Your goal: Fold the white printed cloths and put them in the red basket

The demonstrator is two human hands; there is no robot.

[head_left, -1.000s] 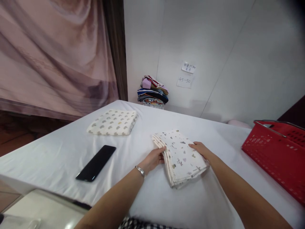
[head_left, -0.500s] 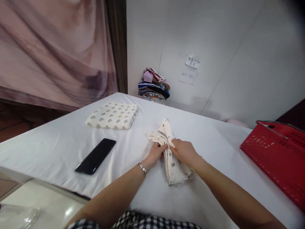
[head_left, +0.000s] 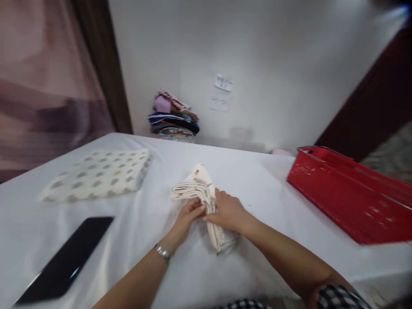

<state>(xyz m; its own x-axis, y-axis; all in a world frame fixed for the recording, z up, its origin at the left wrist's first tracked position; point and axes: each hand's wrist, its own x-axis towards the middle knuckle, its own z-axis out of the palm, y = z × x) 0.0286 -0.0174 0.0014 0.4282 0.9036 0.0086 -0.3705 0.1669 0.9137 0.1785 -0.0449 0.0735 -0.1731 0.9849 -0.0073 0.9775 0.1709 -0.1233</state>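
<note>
A cream cloth point(head_left: 189, 191) with small printed marks is folded into many layers and bunched at its middle, low over the white-covered table. My right hand point(head_left: 230, 210) wraps round its right side, fingers behind and thumb across the front. On the near left, my left hand point(head_left: 189, 216) grips the layers between thumb and fingers; part of its hold is hidden by the cloth. The folded edges fan out to the left, and the lower end hangs down below my hands. A silver bracelet point(head_left: 163, 252) sits on my left wrist.
A folded white cloth with grey prints point(head_left: 103, 174) lies at left, beyond a black phone-like slab point(head_left: 69, 259). At right stands a red basket point(head_left: 341, 197). Stacked folded fabrics point(head_left: 174, 116) and two paper notes point(head_left: 220, 94) are by the wall.
My view has swung right, so everything appears shifted left and more of the red basket shows. Both hands still hold the cream cloth, its left layers now spread wider.
</note>
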